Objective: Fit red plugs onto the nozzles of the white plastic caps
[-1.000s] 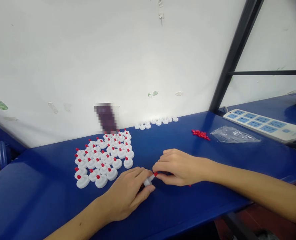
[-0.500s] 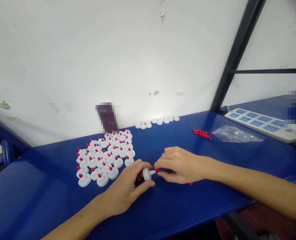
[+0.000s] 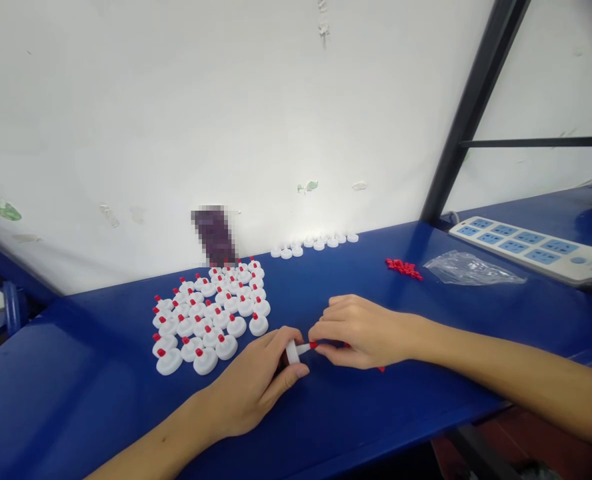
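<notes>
Between thumb and fingers, my left hand (image 3: 263, 380) grips a white nozzle cap (image 3: 293, 352) by its round base, with the thin spout pointing right. A small red tip (image 3: 313, 345) sits at the spout's end, pinched by my right hand (image 3: 359, 331). Partly hidden under the right hand lie a few more red tips (image 3: 381, 369). Left of my hands stands a cluster of white nozzle caps (image 3: 205, 361), upright, each with a red tip on top.
Along the wall is a row of white caps (image 3: 319, 244). A pile of red tips (image 3: 403, 268) lies beside a clear plastic bag (image 3: 471, 268). Farther right rests a power strip (image 3: 531, 247). A dark pixelated object (image 3: 217, 235) leans on the wall behind the cluster. A black metal post (image 3: 469, 113) rises at the back.
My left hand has turned slightly, so the cap's base shows more edge-on. The right hand still pinches the red tip and has barely moved.
</notes>
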Action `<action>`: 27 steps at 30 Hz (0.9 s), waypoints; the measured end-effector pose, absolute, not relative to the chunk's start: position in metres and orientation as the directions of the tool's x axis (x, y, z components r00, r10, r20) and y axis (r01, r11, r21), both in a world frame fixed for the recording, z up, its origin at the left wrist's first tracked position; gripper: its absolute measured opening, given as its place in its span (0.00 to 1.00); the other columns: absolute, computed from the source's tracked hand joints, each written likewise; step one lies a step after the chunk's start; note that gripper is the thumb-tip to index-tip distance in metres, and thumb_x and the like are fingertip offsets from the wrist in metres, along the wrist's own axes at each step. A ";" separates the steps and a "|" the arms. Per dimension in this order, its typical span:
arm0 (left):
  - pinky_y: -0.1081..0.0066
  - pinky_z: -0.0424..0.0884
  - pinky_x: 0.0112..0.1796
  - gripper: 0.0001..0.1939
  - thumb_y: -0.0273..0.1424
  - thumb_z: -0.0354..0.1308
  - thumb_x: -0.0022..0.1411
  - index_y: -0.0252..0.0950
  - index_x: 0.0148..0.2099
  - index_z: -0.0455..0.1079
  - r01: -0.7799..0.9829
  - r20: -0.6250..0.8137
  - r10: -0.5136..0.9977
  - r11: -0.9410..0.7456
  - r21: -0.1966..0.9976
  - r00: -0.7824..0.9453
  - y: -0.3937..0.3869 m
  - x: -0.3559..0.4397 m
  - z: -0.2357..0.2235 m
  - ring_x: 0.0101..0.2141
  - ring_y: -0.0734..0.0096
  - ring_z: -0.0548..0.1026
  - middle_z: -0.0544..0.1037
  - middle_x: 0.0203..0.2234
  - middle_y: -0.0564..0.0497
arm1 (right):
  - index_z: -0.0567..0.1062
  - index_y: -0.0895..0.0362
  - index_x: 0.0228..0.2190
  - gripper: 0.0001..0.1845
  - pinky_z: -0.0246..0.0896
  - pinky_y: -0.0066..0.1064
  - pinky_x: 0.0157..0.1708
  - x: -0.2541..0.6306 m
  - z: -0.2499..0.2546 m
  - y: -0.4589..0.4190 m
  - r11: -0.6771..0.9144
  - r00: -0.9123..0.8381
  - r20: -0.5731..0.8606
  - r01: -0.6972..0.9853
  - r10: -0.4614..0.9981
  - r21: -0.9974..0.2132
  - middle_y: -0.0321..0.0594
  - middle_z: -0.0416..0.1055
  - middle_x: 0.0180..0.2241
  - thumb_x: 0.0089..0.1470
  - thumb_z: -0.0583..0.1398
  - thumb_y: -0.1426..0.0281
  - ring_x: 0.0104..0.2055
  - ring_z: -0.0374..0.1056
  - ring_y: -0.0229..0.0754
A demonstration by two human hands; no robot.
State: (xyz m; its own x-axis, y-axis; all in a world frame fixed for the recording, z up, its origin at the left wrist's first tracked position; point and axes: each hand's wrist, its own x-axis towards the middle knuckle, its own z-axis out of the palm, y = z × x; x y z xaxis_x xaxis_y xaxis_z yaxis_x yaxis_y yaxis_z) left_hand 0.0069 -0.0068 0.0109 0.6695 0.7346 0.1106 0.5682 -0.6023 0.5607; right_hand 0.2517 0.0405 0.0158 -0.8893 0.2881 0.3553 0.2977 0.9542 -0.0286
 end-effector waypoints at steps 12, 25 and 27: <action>0.68 0.66 0.40 0.09 0.36 0.46 0.74 0.42 0.52 0.60 0.559 0.093 0.717 -0.612 0.560 0.691 -0.007 0.008 0.010 0.38 0.66 0.71 0.73 0.39 0.52 | 0.73 0.57 0.36 0.10 0.52 0.32 0.32 0.251 0.015 0.041 0.954 -0.892 0.345 0.299 0.291 -0.031 0.35 0.73 0.25 0.64 0.55 0.66 0.26 0.64 0.37; 0.68 0.65 0.38 0.07 0.36 0.46 0.74 0.41 0.50 0.60 0.551 0.111 0.695 -0.647 0.527 0.710 -0.006 0.008 0.011 0.36 0.66 0.70 0.72 0.38 0.52 | 0.73 0.57 0.37 0.11 0.51 0.32 0.34 0.250 0.020 0.038 0.952 -0.923 0.236 0.305 0.305 -0.035 0.36 0.74 0.28 0.66 0.53 0.66 0.29 0.65 0.38; 0.68 0.65 0.38 0.07 0.36 0.46 0.74 0.41 0.50 0.60 0.552 0.111 0.697 -0.646 0.528 0.708 -0.006 0.008 0.011 0.36 0.66 0.70 0.72 0.38 0.53 | 0.73 0.57 0.37 0.11 0.51 0.32 0.34 0.250 0.020 0.038 0.949 -0.921 0.237 0.312 0.311 -0.032 0.36 0.73 0.27 0.66 0.53 0.66 0.28 0.65 0.38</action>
